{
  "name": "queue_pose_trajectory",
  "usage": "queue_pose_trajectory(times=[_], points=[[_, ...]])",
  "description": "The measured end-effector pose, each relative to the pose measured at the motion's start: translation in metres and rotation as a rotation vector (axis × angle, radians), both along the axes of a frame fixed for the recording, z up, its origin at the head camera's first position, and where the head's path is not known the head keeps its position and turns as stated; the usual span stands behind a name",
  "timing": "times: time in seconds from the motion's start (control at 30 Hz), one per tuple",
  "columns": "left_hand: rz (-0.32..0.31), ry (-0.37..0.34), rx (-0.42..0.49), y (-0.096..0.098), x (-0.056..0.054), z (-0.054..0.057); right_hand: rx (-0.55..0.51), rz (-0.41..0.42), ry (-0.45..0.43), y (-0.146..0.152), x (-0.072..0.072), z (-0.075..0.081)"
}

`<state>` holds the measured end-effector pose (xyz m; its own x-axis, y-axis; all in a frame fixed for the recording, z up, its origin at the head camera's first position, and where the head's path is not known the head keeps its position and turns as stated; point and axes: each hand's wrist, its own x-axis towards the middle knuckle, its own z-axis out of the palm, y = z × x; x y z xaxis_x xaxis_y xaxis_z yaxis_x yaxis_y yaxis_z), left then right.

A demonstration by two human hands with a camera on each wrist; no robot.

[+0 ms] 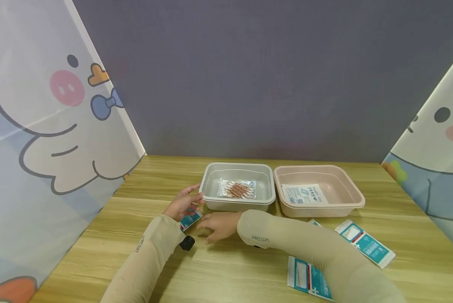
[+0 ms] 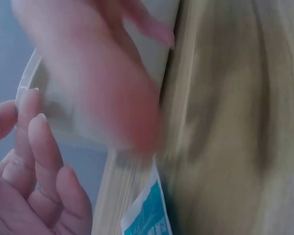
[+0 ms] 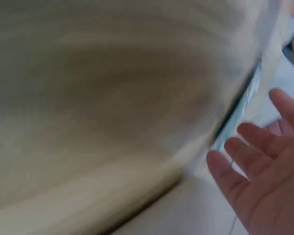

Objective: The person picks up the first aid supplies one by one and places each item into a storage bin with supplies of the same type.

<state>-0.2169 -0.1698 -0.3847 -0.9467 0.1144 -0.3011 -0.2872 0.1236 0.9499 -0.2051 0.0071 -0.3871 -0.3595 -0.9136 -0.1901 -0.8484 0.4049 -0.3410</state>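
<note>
My left hand (image 1: 182,203) is at the left wall of a grey-white plastic bin (image 1: 269,198), its fingertips right by the rim and holding nothing. Below that hand a teal-and-white flat packet (image 1: 190,219) lies near the bin's front left corner, partly covered by the hand; its corner (image 2: 149,210) shows in the left wrist view. To the right of the packet, my right hand (image 1: 220,226) reaches leftward over the table with loosely bent fingers and nothing in them. In the right wrist view its fingers (image 3: 257,139) are spread apart.
The grey-white bin holds a clear packet of reddish-brown swabs (image 1: 239,190). A pink bin (image 1: 343,200) beside it holds a white printed packet (image 1: 303,194). More teal packets lie on the right, one near the pink bin (image 1: 366,243), another (image 1: 305,275) partly under the right sleeve.
</note>
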Motion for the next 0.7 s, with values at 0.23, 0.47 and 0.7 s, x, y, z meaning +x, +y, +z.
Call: queue_pose_trajectory(times=[0.23, 0.47, 0.7], points=[[-0.013, -0.004, 0.010, -0.001, 0.000, 0.002, 0.194, 0.016, 0.127, -0.026, 0.013, -0.006], [-0.033, -0.007, 0.054, -0.002, 0.000, -0.003, 0.310, -0.035, 0.183, -0.040, 0.018, -0.013], [-0.024, -0.007, 0.013, -0.004, -0.002, 0.000, 0.342, -0.034, 0.227, -0.042, 0.011, -0.011]])
